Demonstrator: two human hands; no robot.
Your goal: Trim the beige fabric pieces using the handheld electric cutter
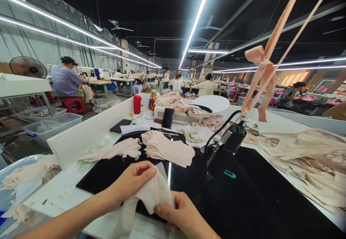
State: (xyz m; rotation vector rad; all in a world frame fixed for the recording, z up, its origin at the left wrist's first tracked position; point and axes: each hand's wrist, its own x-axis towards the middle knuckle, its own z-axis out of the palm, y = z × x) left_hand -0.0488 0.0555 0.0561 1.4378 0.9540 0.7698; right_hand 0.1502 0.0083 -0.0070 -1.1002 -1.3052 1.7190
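Observation:
My left hand (132, 181) and my right hand (180, 213) both pinch one pale beige fabric piece (155, 192) near the front edge of the white worktable (89, 127). The cloth folds up between my thumbs and hangs down toward me. It lies over a black mat (259, 195) on the table. Just beyond, a stack of beige fabric pieces (167, 147) and a loose beige piece (113, 151) rest on the mat. A black lamp head (225, 149) on a bent arm stands right of my hands.
A heap of beige garments (310, 163) fills the table's right side. Farther back are a phone (168, 118), a red cup (137, 104), a white basket (175, 116) and a white bowl (211, 103). Beige straps (266, 69) hang overhead. Other people sit at distant tables.

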